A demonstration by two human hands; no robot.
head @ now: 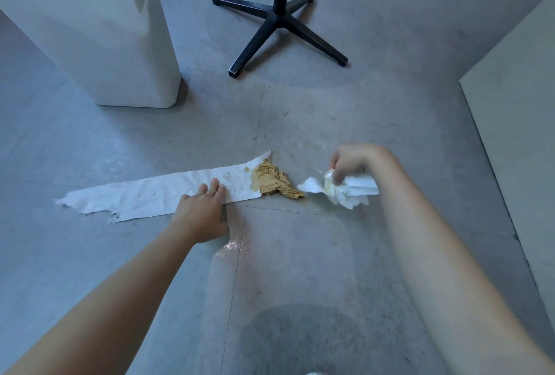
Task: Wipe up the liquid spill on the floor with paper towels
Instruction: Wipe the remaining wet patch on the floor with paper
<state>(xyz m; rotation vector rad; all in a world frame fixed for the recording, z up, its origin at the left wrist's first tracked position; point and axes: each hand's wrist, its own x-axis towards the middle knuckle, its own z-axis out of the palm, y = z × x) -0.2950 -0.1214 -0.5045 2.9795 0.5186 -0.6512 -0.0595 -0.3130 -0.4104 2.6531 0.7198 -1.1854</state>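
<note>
Head view: paper towel wad (348, 190) within right-hand fingers (338, 176).

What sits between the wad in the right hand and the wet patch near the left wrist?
Nothing visible blocks it. The right hand grips a white wad; the glistening patch lies on bare floor below and to its left. The brown soaked clump and paper strip lie further up, off that line.

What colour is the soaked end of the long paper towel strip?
Tan-brown soaked end; head view.
</note>
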